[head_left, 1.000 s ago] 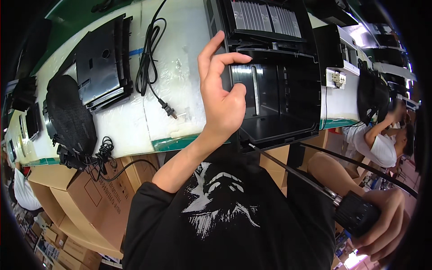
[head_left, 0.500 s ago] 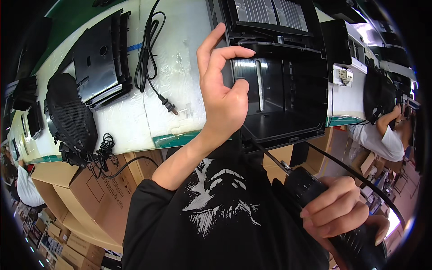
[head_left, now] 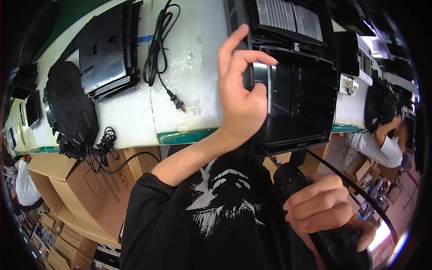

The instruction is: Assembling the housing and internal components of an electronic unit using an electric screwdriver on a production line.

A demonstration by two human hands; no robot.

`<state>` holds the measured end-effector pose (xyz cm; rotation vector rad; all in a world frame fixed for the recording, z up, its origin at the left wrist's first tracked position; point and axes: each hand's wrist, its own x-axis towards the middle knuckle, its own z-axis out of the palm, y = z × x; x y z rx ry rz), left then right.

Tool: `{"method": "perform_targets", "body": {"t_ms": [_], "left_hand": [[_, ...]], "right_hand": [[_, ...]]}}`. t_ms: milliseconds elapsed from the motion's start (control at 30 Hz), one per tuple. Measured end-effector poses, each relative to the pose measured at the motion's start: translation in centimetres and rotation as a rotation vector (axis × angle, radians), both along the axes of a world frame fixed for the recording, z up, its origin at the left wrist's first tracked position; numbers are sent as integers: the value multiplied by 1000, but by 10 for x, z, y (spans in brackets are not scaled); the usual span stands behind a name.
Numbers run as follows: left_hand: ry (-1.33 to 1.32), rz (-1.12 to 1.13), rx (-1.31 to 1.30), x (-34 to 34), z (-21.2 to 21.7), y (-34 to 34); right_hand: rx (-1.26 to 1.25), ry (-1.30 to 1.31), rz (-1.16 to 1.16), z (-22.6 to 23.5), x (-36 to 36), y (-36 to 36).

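A black plastic housing (head_left: 294, 121), like an open box, lies on the table in front of me. My left hand (head_left: 245, 101) grips its left wall, with bent fingers and the thumb around the edge. Lower right, my right hand (head_left: 321, 204) is wrapped round a black electric screwdriver (head_left: 290, 180) with a cable. Its metal bit points up-left at the housing's near edge, and the tip is hidden there.
Left on the table lie a coiled black power cord (head_left: 157, 54), black plastic panels (head_left: 105, 49) and a black mesh-covered part (head_left: 72, 99) with wires. Cardboard boxes (head_left: 94, 180) stand below the table's edge. Another person in a white top (head_left: 378, 148) is at the right.
The screwdriver has come closer to the housing's near edge, and less of its bit shows. My left hand stays at the housing's left wall. The whole view has shifted slightly.
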<state>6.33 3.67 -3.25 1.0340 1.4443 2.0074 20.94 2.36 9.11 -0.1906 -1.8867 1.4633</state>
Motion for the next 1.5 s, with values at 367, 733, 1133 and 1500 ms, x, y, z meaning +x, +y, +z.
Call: {"method": "perform_targets", "body": {"t_ms": [367, 733, 1133, 1500], "left_hand": [[-81, -1, -70, 2, 5, -3], [-115, -7, -45, 3, 5, 0], [-7, -21, -32, -6, 8, -2], [-23, -114, -100, -35, 11, -10]], "right_hand": [[-109, -107, 250, 3, -6, 17], [89, 183, 470, -11, 0, 20], [-356, 570, -358, 68, 96, 55], [-543, 110, -1250, -9, 204, 176]]}}
